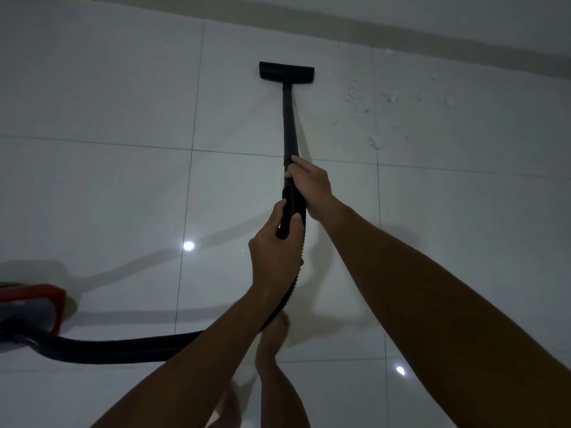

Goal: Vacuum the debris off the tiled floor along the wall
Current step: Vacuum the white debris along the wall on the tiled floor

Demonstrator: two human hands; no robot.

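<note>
head view, single frame. one vacuum wand (289,118), black, rigid, ending in one flat floor nozzle (286,71) set on the tiled floor (108,186) near the skirting of the wall (401,17). one ribbed hose (129,347) curving back to one red and grey vacuum body (29,307) at the left edge. right hand (309,183): fingers curled round the wand's lower joint, holding it. left hand (275,251): fingers and thumb wrapped round the ribbed hose cuff just behind the right hand. debris (364,103): pale crumbs and flakes, too many and too small to count, scattered to the right of the nozzle, near the wall, none yet under it; roughly three loose clusters can be told apart. two bare feet (275,335) below the arms, one beside the hose. two light reflections on the tile. risks, judged: a fast sideways sweep could push crumbs on instead of lifting them; the hose loop by the feet could snag or trip; pulling forward could drag the body over; flakes tight against the skirting may be missed.
</note>
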